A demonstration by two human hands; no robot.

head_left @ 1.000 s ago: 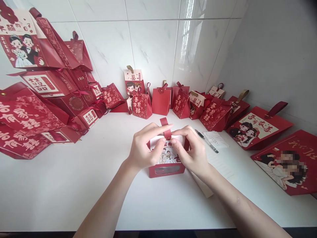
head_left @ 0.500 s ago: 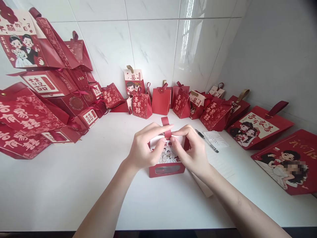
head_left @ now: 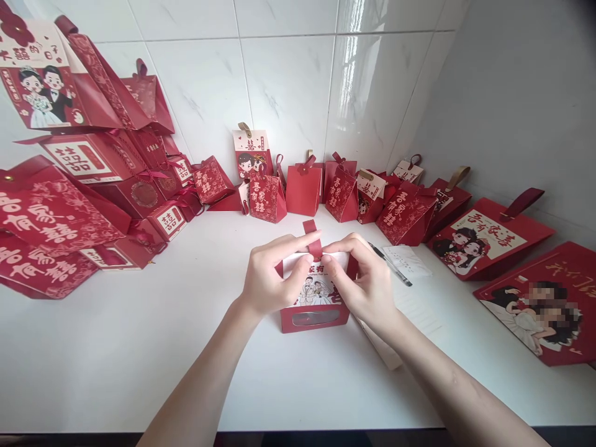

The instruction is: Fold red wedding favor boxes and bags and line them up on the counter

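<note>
A small red gift box (head_left: pixel 313 313) with a cartoon couple on a white front panel stands on the white table (head_left: pixel 116 360) in the middle. My left hand (head_left: pixel 272 276) pinches its top from the left, thumb on the front panel. My right hand (head_left: pixel 365 282) pinches the top from the right, fingers curled at the red ribbon tab (head_left: pixel 313 239) that sticks up between both hands. Both hands hide the box's upper corners.
A row of small red boxes (head_left: pixel 303 189) lines the tiled back wall. Larger red boxes and bags (head_left: pixel 60 211) are piled at the left. Flat red bags (head_left: pixel 484 239) lie at the right. A black pen (head_left: pixel 395 271) and white paper sheets (head_left: pixel 410 304) lie right of the box.
Almost nothing differs. My fingers have shifted slightly at the top of the box, and the box stays in the same place.
</note>
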